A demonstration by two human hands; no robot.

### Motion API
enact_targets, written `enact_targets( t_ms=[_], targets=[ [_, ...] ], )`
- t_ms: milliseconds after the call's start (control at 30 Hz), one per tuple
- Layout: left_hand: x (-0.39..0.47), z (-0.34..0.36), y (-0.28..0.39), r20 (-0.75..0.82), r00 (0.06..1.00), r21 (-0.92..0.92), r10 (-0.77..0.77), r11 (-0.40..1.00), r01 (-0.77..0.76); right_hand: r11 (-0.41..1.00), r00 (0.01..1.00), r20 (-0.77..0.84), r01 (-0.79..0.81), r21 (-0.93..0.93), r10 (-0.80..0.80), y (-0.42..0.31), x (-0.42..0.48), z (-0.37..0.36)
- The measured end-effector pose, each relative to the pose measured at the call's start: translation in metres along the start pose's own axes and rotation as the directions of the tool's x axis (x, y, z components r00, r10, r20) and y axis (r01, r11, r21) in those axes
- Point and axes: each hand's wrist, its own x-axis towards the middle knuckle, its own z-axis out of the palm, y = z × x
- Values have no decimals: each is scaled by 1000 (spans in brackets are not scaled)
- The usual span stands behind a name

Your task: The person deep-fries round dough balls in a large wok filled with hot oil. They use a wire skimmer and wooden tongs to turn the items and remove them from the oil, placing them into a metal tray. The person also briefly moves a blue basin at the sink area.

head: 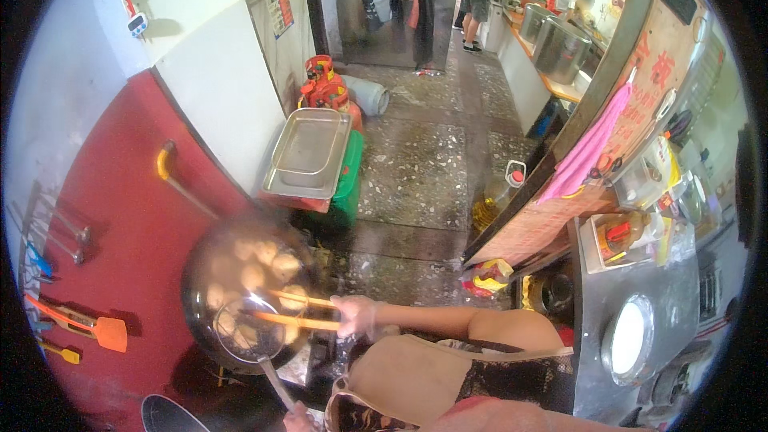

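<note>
My right hand (355, 315) grips a pair of long wooden chopsticks (306, 320), whose tips reach into a dark wok (191, 306). My left hand (302, 419), partly cut off by the bottom edge, holds the metal handle of a round mesh strainer (250, 329). The strainer's hoop lies over the near part of the wok, with a few pieces of food in or under it; I cannot tell which. Several pale golden, rounded pieces of food (253, 276) sit in the cloudy, steaming liquid. The chopstick tips are near the strainer's rim and a piece of food.
Beyond the wok, metal trays (312, 147) rest over a green bin (349, 177), near red gas cylinders (332, 95). Orange and yellow utensils (111, 334) hang on the red wall. A counter (636, 306) stands right; an oil jug (495, 198) is on the floor. People work farther back.
</note>
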Motion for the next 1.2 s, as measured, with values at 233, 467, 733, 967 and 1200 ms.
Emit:
enact_targets(
  t_ms=[233,467,733,967,1200],
  targets=[
    [28,-16,-24,145,989,-133,5,991,14,1000,999,-27,-22,-5,22,6,-4,-1],
    [-8,2,19,9,994,-70,-108,992,108,1000,1000,-13,-14,-4,14,-6,-8,-9],
    [-10,4,24,12,993,-70,-121,990,121,999,999,-11,-38,-12,38,-11,-7,-6],
    [-17,8,36,-21,993,12,-114,993,114,999,999,6,-41,-18,41,-6,-4,-4],
    [-15,7,32,-43,992,-12,-122,992,122,996,999,-5,-47,-71,47,-8,-3,-3]
  ],
)
